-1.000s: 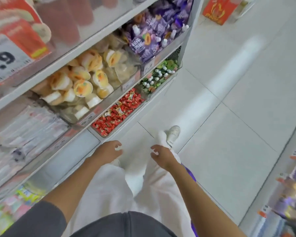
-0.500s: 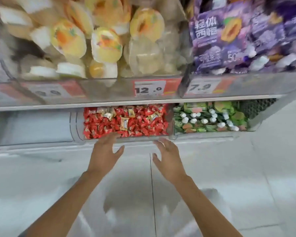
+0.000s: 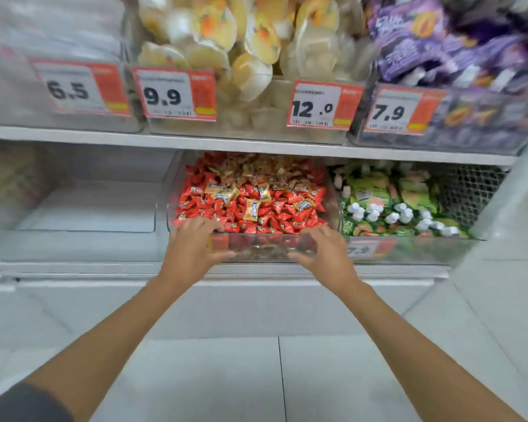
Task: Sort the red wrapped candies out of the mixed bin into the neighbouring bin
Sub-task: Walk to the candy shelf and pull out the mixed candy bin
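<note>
A clear plastic bin on the lowest shelf holds a heap of red wrapped candies mixed with gold wrapped candies. My left hand grips the bin's front wall at its left corner, fingers curled over the rim and thumb on the front. My right hand grips the same front wall near its right corner. Left of it stands a clear bin with nothing visible inside.
Right of the mixed bin is a bin of green packets and white-capped sweets. The shelf above overhangs the bins and carries tubs of yellow cups, purple pouches and price tags. Grey floor tiles lie below.
The view has closed in on the low shelf. Both hands have reached forward from open air and taken hold of the mixed bin's front wall.
</note>
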`<state>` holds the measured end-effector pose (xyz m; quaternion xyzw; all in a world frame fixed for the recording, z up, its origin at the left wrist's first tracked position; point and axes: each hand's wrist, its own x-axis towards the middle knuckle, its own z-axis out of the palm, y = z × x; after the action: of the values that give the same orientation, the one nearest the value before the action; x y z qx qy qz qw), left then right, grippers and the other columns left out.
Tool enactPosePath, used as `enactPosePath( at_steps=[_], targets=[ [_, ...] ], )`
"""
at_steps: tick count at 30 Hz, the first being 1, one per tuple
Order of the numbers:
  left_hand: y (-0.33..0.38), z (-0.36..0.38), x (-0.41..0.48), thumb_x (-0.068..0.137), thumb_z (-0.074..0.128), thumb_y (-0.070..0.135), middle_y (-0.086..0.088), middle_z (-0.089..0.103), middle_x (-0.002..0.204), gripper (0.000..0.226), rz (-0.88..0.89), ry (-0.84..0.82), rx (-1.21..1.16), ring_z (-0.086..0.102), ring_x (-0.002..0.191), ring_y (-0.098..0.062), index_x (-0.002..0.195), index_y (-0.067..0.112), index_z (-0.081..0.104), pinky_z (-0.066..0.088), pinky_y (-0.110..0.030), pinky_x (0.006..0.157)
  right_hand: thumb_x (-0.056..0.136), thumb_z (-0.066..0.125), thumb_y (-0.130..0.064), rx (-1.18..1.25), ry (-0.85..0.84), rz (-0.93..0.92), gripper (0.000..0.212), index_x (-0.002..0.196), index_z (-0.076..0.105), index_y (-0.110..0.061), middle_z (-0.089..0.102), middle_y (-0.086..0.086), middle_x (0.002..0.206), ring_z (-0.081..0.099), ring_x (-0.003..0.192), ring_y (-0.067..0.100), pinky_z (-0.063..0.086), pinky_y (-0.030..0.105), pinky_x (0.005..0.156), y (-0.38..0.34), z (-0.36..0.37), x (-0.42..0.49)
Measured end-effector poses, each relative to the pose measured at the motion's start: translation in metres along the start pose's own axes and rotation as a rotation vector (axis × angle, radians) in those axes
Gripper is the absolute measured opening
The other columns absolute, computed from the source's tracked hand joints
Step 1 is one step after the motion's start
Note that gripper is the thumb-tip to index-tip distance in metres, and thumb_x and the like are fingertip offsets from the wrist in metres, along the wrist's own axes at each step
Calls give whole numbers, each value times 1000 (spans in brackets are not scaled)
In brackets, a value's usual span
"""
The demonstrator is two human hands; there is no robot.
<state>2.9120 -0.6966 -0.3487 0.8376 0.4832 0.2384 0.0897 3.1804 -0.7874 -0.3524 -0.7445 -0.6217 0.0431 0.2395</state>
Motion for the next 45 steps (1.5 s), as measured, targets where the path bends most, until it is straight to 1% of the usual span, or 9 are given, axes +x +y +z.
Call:
enactPosePath(
  at_steps=[5, 9, 12, 15, 20, 24, 34, 41, 45],
  targets=[
    [-12, -19, 9, 63, 79, 58, 7, 52, 95, 48, 30, -94, 8, 48, 92, -17, 91, 26, 57, 39, -30, 75, 80, 74, -49, -62, -218, 20, 56, 125, 62, -18, 63, -1, 118, 58, 108, 19, 42, 27, 87, -5, -29, 10],
    [-17, -6, 7, 71, 76, 52, 3, 59, 100, 48, 107, -43, 243, 50, 91, -18, 104, 20, 63, 38, -30, 80, 79, 73, -50, -163, -159, -16, 50, 117, 67, -18, 68, 2, 109, 59, 105, 23, 44, 31, 88, -5, -19, 15],
    [-16, -6, 13, 76, 71, 51, 7, 56, 88, 35, 70, -31, 322, 40, 81, -14, 91, 21, 62, 30, -27, 69, 83, 70, -47, -153, -28, 33, 33, 99, 67, -19, 63, -2, 90, 53, 93, 19, 35, 30, 75, -9, -9, 17],
    [-14, -10, 18, 78, 71, 50, 10, 45, 79, 35, 49, -73, 322, 38, 78, -13, 77, 23, 49, 25, -28, 64, 88, 66, -42, -183, -30, 56, 25, 92, 64, -17, 51, -2, 84, 42, 90, 17, 29, 30, 72, -16, -13, 21],
    [-12, -27, 21, 75, 77, 46, 7, 49, 80, 37, 14, -55, 222, 44, 81, -16, 75, 20, 50, 29, -29, 64, 85, 69, -42, -118, -3, 23, 24, 77, 57, -23, 44, -8, 77, 44, 89, 20, 30, 31, 68, -20, -23, 22],
    [-7, -39, 5, 75, 77, 45, 6, 51, 80, 36, 17, -70, 212, 46, 82, -17, 75, 20, 50, 29, -29, 64, 86, 70, -41, -137, -11, -44, 24, 77, 56, -23, 43, -13, 71, 43, 83, 14, 28, 28, 70, -28, -32, 6],
    [14, -48, -60, 74, 76, 49, 9, 46, 81, 34, 74, -70, 224, 41, 79, -13, 80, 21, 56, 28, -28, 62, 83, 72, -44, -146, -62, -66, 22, 75, 64, -24, 59, -1, 78, 51, 80, 16, 30, 21, 57, -24, -53, -58],
    [21, -53, -82, 76, 73, 52, 10, 47, 84, 35, 86, -82, 275, 41, 79, -11, 85, 21, 60, 30, -26, 63, 81, 75, -41, -98, -33, -73, 22, 77, 69, -20, 58, -3, 74, 50, 76, 16, 38, 30, 62, -25, -54, -85],
    [20, -56, -78, 77, 69, 57, 9, 55, 94, 39, 155, -148, 324, 43, 85, -10, 93, 23, 59, 32, -25, 66, 83, 73, -41, -83, -120, -62, 25, 82, 70, -16, 65, -3, 77, 55, 80, 15, 44, 31, 67, -27, -59, -83]
  ],
)
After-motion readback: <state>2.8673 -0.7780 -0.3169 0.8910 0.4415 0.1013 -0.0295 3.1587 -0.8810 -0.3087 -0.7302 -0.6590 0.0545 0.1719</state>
